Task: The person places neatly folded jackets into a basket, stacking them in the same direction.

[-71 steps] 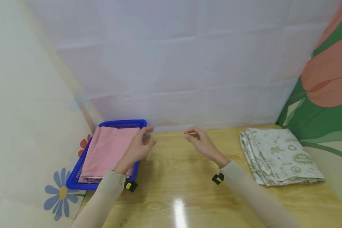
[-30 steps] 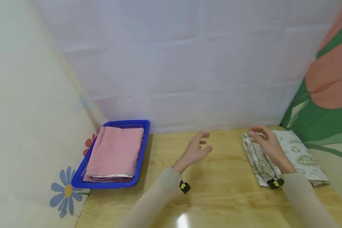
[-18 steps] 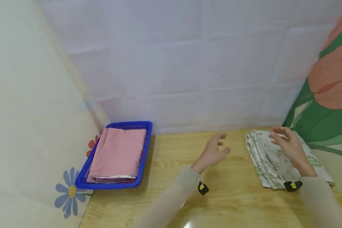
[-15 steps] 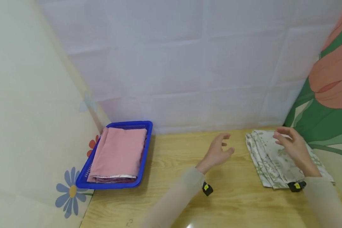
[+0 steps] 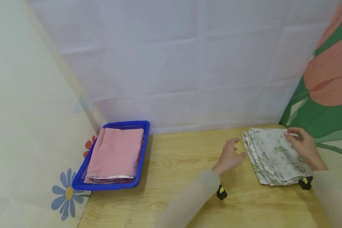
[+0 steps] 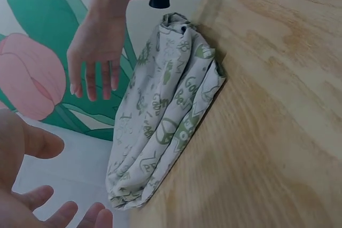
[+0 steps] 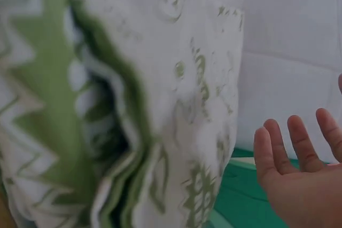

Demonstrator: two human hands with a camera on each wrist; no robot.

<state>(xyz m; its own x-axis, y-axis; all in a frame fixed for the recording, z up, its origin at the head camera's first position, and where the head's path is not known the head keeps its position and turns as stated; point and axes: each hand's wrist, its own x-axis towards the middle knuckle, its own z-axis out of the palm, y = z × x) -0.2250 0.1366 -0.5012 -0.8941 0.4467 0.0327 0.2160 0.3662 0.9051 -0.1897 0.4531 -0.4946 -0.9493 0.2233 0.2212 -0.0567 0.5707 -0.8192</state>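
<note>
A folded white cloth with green print (image 5: 273, 155) lies at the right of the wooden table, its layered folds showing in the left wrist view. My left hand (image 5: 230, 156) hovers just left of the cloth, fingers spread and slightly bent, holding nothing. Over the cloth's right side is my right hand (image 5: 303, 145), its fingers loosely bent and overlapping the far right part of the cloth. In the right wrist view, the right hand's fingers (image 7: 299, 142) are spread apart beside the cloth, with a gap between them and it.
At the left, a blue plastic basket (image 5: 142, 164) holds a folded pink cloth (image 5: 117, 152). A white sheet (image 5: 171, 63) hangs behind the wooden table (image 5: 174, 177). A wall with a large flower print (image 5: 330, 82) borders the right side.
Both hands have moved right, from the basket and table middle to the printed cloth. The left hand has left the basket's side; the pink cloth and basket stay put.
</note>
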